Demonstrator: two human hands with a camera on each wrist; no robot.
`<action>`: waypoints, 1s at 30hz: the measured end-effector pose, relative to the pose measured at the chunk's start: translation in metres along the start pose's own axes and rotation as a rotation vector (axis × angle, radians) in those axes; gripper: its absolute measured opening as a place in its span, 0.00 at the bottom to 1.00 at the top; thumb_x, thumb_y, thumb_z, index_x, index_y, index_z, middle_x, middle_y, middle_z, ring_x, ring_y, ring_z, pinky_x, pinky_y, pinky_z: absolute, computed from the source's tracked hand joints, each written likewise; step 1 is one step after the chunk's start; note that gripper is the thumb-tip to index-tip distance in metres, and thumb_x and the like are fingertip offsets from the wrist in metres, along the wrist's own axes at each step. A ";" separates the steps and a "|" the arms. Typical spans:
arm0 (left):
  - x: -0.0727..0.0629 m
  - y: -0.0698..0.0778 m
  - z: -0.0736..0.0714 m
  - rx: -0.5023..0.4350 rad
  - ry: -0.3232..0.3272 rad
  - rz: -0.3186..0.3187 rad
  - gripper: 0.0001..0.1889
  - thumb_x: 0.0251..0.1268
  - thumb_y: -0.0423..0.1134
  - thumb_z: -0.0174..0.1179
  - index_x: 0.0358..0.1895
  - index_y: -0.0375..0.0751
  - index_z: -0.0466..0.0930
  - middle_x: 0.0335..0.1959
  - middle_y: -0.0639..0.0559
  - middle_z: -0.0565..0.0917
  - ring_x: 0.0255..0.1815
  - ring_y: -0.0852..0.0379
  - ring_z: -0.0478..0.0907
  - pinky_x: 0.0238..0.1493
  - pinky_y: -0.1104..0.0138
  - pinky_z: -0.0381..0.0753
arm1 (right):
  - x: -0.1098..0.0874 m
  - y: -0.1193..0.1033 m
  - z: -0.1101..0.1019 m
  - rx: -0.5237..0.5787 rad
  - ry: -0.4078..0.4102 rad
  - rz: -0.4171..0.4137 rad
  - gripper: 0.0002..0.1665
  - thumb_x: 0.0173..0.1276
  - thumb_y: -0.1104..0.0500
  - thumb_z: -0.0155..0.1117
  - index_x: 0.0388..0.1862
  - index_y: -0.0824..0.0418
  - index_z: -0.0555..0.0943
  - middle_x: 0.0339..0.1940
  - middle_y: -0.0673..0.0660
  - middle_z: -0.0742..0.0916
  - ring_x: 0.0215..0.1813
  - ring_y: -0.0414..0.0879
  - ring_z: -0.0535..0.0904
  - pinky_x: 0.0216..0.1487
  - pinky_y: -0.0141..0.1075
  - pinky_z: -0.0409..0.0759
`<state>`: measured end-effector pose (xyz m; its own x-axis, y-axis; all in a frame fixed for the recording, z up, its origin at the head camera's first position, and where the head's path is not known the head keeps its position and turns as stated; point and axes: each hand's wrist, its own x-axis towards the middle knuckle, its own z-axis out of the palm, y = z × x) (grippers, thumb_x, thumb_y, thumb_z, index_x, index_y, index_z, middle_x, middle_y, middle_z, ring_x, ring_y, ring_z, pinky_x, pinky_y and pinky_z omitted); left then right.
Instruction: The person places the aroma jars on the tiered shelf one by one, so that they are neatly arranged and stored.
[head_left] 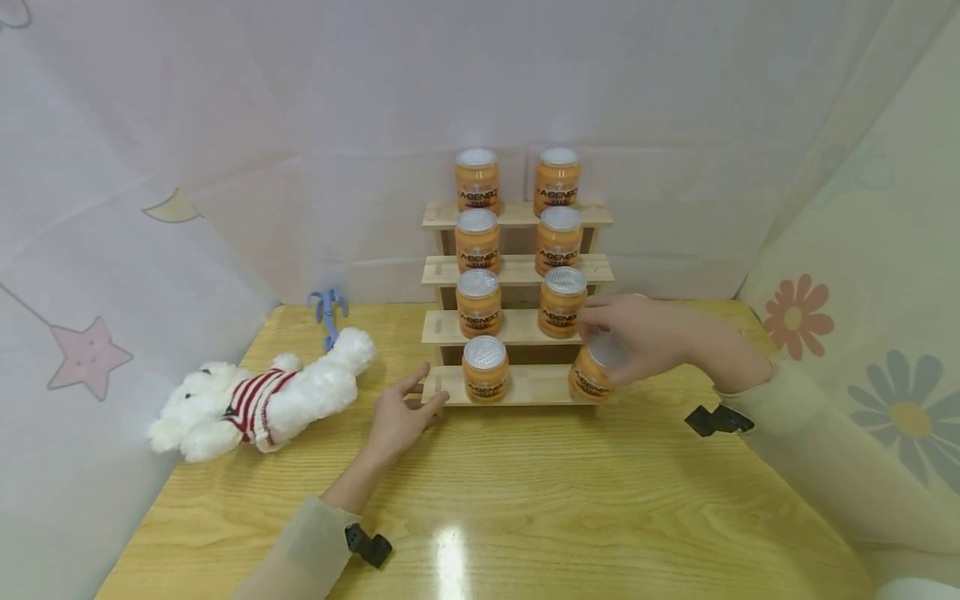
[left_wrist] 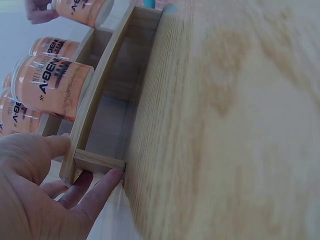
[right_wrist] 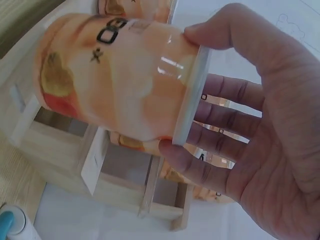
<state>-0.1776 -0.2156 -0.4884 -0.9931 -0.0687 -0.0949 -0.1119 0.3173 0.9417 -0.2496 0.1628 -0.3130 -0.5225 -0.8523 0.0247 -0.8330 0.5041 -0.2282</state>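
My right hand (head_left: 637,329) grips an orange can (head_left: 590,382) by its silver rim, thumb on one side and fingers round the other. The can leans slightly at the right end of the lowest step. In the right wrist view this can (right_wrist: 120,80) fills the middle, above the rack's side. My left hand (head_left: 401,417) holds the left end of the wooden stepped rack (head_left: 540,387). Its thumb lies on the bottom board (left_wrist: 100,95), with fingers under the board against the leg. Another orange can (head_left: 486,375) stands upright on that step, left of centre.
Several more orange cans stand in two columns on the upper steps, such as one at the top left (head_left: 477,183). A white plush toy (head_left: 300,404) in a striped top lies left of the rack, beside a blue-purple object (head_left: 328,315). Patterned cloth (head_left: 360,100) hangs behind.
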 end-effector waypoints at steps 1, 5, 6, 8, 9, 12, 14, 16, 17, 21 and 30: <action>0.000 0.000 0.000 0.003 -0.001 0.000 0.38 0.72 0.43 0.72 0.82 0.46 0.67 0.64 0.34 0.76 0.50 0.44 0.91 0.45 0.63 0.95 | 0.003 -0.001 0.001 -0.005 -0.008 0.003 0.20 0.55 0.56 0.78 0.45 0.51 0.80 0.42 0.47 0.83 0.41 0.43 0.78 0.37 0.33 0.81; 0.000 0.001 0.001 0.004 -0.005 -0.002 0.39 0.72 0.43 0.72 0.82 0.45 0.66 0.65 0.34 0.75 0.50 0.42 0.91 0.45 0.62 0.96 | 0.013 -0.003 0.004 -0.012 -0.022 -0.005 0.20 0.54 0.56 0.78 0.44 0.51 0.80 0.43 0.48 0.82 0.44 0.44 0.79 0.41 0.36 0.83; 0.000 0.001 0.001 0.004 -0.004 -0.004 0.39 0.72 0.43 0.72 0.82 0.45 0.66 0.65 0.34 0.75 0.51 0.42 0.91 0.46 0.62 0.96 | 0.016 -0.003 0.005 -0.006 -0.022 -0.012 0.20 0.55 0.57 0.78 0.45 0.52 0.80 0.44 0.49 0.83 0.45 0.44 0.80 0.42 0.36 0.84; 0.000 0.001 0.000 -0.001 -0.003 -0.003 0.39 0.72 0.43 0.72 0.82 0.44 0.66 0.65 0.33 0.74 0.51 0.41 0.90 0.46 0.62 0.95 | 0.020 -0.004 0.008 0.005 -0.021 -0.022 0.20 0.56 0.57 0.78 0.46 0.52 0.80 0.45 0.49 0.83 0.45 0.44 0.80 0.43 0.37 0.84; 0.001 0.001 0.000 -0.003 -0.003 -0.003 0.39 0.73 0.43 0.72 0.82 0.45 0.66 0.65 0.33 0.75 0.51 0.41 0.91 0.46 0.62 0.95 | 0.022 -0.004 0.009 0.009 -0.021 -0.027 0.20 0.57 0.57 0.78 0.47 0.53 0.80 0.45 0.49 0.82 0.45 0.44 0.80 0.44 0.38 0.85; 0.001 0.001 0.000 -0.007 0.000 -0.007 0.39 0.72 0.43 0.72 0.82 0.46 0.66 0.64 0.35 0.75 0.51 0.43 0.91 0.46 0.64 0.95 | 0.029 -0.004 0.014 0.016 -0.017 -0.040 0.22 0.58 0.57 0.79 0.49 0.54 0.80 0.46 0.50 0.82 0.46 0.43 0.80 0.45 0.39 0.86; 0.000 0.001 0.000 -0.008 -0.002 -0.008 0.39 0.72 0.43 0.72 0.82 0.46 0.67 0.64 0.35 0.75 0.50 0.43 0.91 0.46 0.64 0.95 | 0.032 -0.003 0.017 0.007 -0.015 -0.043 0.24 0.57 0.57 0.79 0.51 0.54 0.80 0.47 0.50 0.82 0.46 0.43 0.80 0.46 0.39 0.86; 0.000 0.001 0.000 -0.008 -0.003 -0.005 0.39 0.72 0.43 0.72 0.82 0.45 0.67 0.64 0.35 0.75 0.50 0.43 0.91 0.45 0.64 0.95 | 0.035 -0.003 0.020 0.002 -0.009 -0.044 0.24 0.57 0.57 0.79 0.51 0.55 0.80 0.47 0.50 0.82 0.46 0.43 0.79 0.45 0.40 0.86; 0.000 0.001 0.000 -0.008 -0.004 -0.003 0.38 0.72 0.43 0.72 0.82 0.45 0.67 0.64 0.35 0.75 0.50 0.43 0.91 0.45 0.64 0.95 | 0.036 -0.003 0.021 -0.002 -0.007 -0.040 0.25 0.57 0.57 0.79 0.52 0.55 0.80 0.47 0.50 0.82 0.46 0.44 0.79 0.45 0.40 0.86; 0.000 0.002 0.001 -0.016 -0.006 0.003 0.38 0.72 0.42 0.72 0.82 0.44 0.67 0.63 0.34 0.76 0.50 0.41 0.91 0.45 0.64 0.95 | 0.037 -0.003 0.025 -0.020 0.004 -0.019 0.24 0.56 0.56 0.80 0.50 0.56 0.81 0.46 0.51 0.82 0.46 0.45 0.80 0.45 0.41 0.87; -0.001 0.001 0.001 -0.017 -0.002 0.017 0.38 0.73 0.41 0.71 0.82 0.44 0.66 0.62 0.34 0.77 0.47 0.42 0.92 0.43 0.62 0.96 | 0.032 -0.011 0.030 -0.080 0.048 0.047 0.24 0.61 0.55 0.81 0.53 0.61 0.85 0.50 0.56 0.88 0.49 0.50 0.86 0.50 0.46 0.91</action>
<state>-0.1772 -0.2146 -0.4877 -0.9949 -0.0621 -0.0796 -0.0947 0.3021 0.9486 -0.2516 0.1252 -0.3393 -0.5677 -0.8209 0.0627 -0.8184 0.5543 -0.1518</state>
